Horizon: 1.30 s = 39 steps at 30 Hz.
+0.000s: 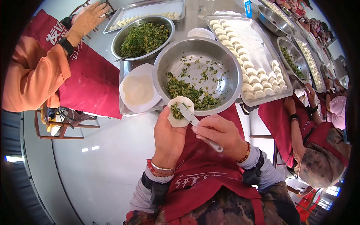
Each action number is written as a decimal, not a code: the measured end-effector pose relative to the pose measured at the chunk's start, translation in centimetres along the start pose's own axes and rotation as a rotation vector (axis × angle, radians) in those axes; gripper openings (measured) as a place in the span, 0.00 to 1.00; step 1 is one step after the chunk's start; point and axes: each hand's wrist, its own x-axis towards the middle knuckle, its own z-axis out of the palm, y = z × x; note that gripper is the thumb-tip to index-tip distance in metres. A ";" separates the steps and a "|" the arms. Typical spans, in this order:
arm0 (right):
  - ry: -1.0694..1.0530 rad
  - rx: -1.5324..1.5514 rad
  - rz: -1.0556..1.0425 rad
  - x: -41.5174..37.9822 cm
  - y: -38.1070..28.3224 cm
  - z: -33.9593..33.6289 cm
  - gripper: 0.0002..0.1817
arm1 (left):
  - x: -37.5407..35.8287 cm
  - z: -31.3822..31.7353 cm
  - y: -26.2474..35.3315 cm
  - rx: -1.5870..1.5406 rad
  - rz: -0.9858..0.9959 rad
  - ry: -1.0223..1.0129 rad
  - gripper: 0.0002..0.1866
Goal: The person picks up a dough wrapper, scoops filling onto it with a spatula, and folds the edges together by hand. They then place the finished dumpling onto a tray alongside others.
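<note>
A round dough wrapper (174, 120) lies on the fingers of my left hand (168, 140), with green and yellow filling (176, 111) on it. My right hand (222, 133) grips a white flat spatula (189, 115), its blade touching the filling. Just beyond my hands is a steel bowl (159, 56) with chopped filling gathered at its near left side and bits scattered over the bottom. Left of the bowl, a white plate (150, 103) holds flat round wrappers (137, 90). To the right, a metal tray (267, 99) carries rows of crescent dumplings (248, 71).
A fuller filling bowl (144, 39) and another dumpling tray (146, 7) stand at the back left. Beside me on the left is a person in a red apron (90, 82). People on the right work near more bowls (294, 60) and trays. A small white dish (201, 33) sits behind.
</note>
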 end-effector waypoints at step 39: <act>0.386 0.745 0.924 4.4 3.3 -2.8 0.15 | -1.2 -0.9 0.2 0.021 0.038 0.047 0.21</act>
